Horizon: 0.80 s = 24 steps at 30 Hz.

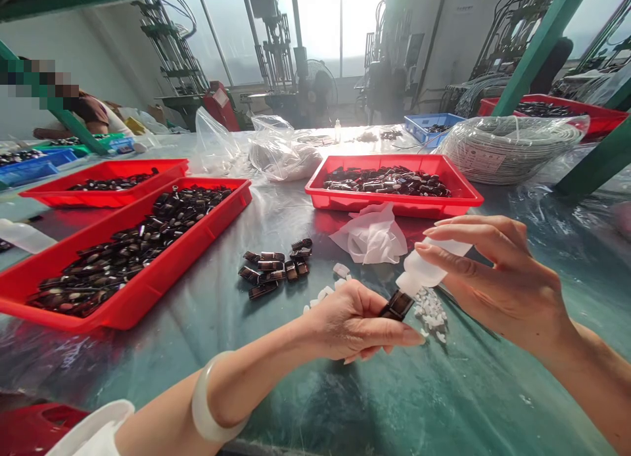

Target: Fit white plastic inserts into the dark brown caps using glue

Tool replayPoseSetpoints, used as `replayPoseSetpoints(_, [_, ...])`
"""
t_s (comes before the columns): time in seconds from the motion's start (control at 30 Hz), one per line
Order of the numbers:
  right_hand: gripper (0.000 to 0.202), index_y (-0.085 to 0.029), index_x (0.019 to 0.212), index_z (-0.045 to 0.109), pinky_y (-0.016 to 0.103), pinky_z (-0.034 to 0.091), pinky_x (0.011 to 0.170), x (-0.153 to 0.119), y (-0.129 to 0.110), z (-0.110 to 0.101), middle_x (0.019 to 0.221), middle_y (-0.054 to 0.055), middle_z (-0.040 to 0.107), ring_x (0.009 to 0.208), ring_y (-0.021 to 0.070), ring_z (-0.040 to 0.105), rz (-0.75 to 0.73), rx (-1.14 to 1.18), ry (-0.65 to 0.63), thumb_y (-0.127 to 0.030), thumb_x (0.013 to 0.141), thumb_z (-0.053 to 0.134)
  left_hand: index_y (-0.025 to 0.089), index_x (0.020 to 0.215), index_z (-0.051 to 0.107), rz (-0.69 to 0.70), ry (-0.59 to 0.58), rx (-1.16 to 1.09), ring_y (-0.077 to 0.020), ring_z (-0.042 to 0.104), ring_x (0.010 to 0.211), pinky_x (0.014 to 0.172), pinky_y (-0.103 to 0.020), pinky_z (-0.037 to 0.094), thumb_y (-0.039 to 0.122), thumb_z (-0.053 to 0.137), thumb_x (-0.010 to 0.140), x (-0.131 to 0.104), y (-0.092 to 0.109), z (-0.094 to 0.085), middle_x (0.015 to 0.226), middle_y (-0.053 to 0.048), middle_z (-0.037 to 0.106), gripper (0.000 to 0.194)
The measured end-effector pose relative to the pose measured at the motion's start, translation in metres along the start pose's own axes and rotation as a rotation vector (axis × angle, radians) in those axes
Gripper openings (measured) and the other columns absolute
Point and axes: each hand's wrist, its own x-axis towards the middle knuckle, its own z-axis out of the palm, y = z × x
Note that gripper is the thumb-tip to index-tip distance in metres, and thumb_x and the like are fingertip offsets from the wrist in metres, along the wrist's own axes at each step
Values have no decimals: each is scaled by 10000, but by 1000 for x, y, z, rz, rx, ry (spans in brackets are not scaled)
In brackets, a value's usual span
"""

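My left hand [362, 321] pinches a small dark brown plastic part [397, 305] between thumb and fingers. In my right hand [503, 278] is a white translucent squeeze bottle [428, 265], tilted so its nozzle end meets the upper end of the dark part. Whether anything flows from the bottle cannot be seen. Below the bottle lies a pile of small white pieces [432, 311]; more white pieces [325, 292] lie behind my left wrist. A loose group of similar dark parts [276, 267] rests on the table to the left. Behind my hands sits a crumpled white cloth [371, 236].
Red trays with many dark parts stand at left [192, 236], far left [103, 196] and centre back [394, 209]. A plastic-wrapped cable coil [507, 150] lies right, beside a green post [596, 154]. Clear bags [280, 150] lie farther back. Another person [91, 111] sits far left.
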Motion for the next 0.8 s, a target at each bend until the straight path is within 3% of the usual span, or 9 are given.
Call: replayPoseSetpoints(0.8, [533,-346,1114,577,458,484,759,0,2,-3,1007,38,619,942,233,577,13,152,7,0,710,609,139,493,492,-11,-25,-29,-31,326,287,298,-179,237,381,665,681,-3,1,-4,359,71,402,352])
